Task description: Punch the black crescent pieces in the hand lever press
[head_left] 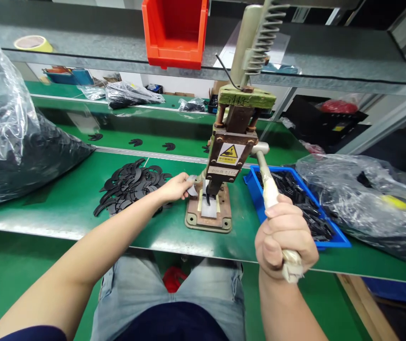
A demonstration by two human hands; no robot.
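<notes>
A hand-operated arbor press [231, 151] stands on the green bench in front of me. My right hand [286, 234] is wrapped round its tape-covered lever handle [269, 187], which slants down toward me. Just left of the press ram, my left hand [176, 187] pinches a thin grey curved piece [192, 185] between thumb and fingers. Under the ram, a small black curved part [208, 195] is by the pale plate [209, 208] on the press base. A heap of black curved parts [135, 184] lies left of the press, behind my left forearm.
A blue tray [259, 203] of black parts stands right of the press, beside a clear plastic bag [362, 194]. A big bag of black parts [18, 137] sits at left. Several curved pieces [169, 146] lie on the strip behind. Overhead, the shelf carries a red bin [176, 59] and tape [34, 43].
</notes>
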